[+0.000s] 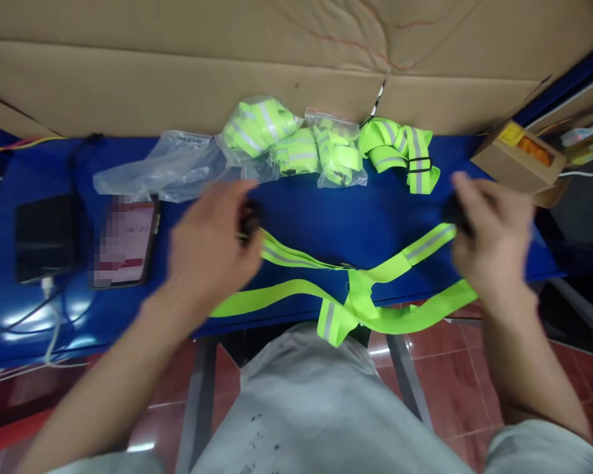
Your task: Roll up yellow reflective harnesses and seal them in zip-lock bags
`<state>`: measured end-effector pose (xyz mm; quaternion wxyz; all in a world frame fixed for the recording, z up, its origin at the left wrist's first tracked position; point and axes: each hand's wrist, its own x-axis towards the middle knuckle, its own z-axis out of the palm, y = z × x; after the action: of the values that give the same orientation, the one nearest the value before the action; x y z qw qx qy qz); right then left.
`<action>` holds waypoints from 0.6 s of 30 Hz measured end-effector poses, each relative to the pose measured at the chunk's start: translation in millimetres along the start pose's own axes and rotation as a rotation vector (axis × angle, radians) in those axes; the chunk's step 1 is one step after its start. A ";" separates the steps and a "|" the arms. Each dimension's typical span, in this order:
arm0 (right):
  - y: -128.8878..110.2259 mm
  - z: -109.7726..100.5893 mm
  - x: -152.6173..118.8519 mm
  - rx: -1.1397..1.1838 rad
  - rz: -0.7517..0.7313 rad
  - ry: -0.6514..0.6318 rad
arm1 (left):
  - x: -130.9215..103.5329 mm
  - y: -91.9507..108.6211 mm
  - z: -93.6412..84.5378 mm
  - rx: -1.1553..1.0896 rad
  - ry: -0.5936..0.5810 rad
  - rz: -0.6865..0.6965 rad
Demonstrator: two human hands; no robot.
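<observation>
A neon yellow-green reflective strap harness (360, 296) with grey stripes is spread between my hands, over the front edge of the blue table. My left hand (215, 240) is closed around a dark piece, likely a buckle (250, 220), at the harness's left end. Another dark piece (454, 214) at the right end is gripped in my right hand (497, 237), which is blurred. A lower loop of the strap runs from hand to hand, and a short striped end hangs at the table edge.
Along the back lie several bagged reflective straps (261, 128), a loose strap with a black slider (400, 148) and clear plastic bags (168, 164). A phone (126, 243) and a black box-like device (44, 237) with cables sit left. A cardboard box (518, 161) stands right.
</observation>
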<state>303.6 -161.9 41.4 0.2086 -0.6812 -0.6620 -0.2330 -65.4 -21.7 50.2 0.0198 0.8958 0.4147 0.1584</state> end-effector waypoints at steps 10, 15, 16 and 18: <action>-120.9 45.8 31.7 0.246 -0.275 -0.189 | 20.7 50.8 45.6 -0.034 -0.060 0.052; -107.9 48.4 35.2 0.315 -0.291 -0.205 | 21.6 35.3 46.1 -0.048 -0.061 0.146; -107.0 48.9 37.3 0.335 -0.317 -0.222 | 22.8 33.7 46.4 -0.038 -0.068 0.166; -106.1 50.6 42.6 0.361 -0.370 -0.251 | 25.5 30.4 46.9 -0.024 -0.084 0.206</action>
<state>200.3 -93.8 23.4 0.1969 -0.5240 -0.8265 -0.0595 -13.4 -18.0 17.6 0.0314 0.9392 0.3174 0.1271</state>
